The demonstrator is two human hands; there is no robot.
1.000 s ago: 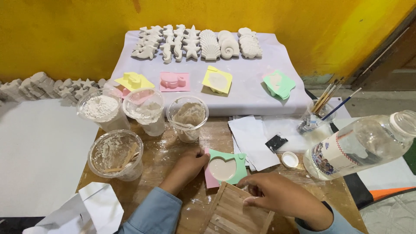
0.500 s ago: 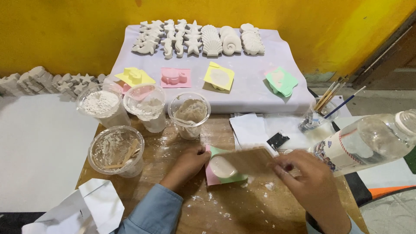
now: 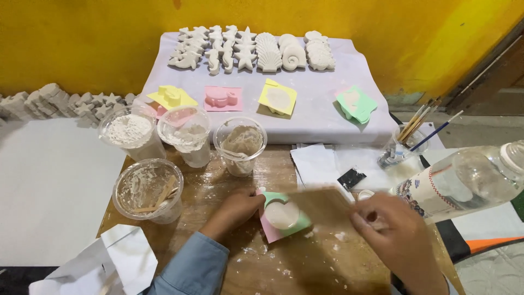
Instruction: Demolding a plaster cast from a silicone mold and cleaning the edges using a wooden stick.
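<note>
Even, fairly bright light from above; shadows soft and short under the plastic cups. Mild glare on the clear bottle. Right hand and wooden board motion-blurred. Slight wide-angle bending at edges.

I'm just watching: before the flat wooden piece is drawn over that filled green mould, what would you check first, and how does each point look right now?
1. Green mould steadied: left hand touches its edge. Ok.
2. Mould filled with white mix. Ok.
3. Flat wooden piece gripped by right hand. Ok, though blurred.
4. Piece flat on the mould's rim: cannot tell.
5. Clear bottle lying close to the right hand could be knocked. Not ok.
6. Pink sheet lies under the mould. Ok.
</note>
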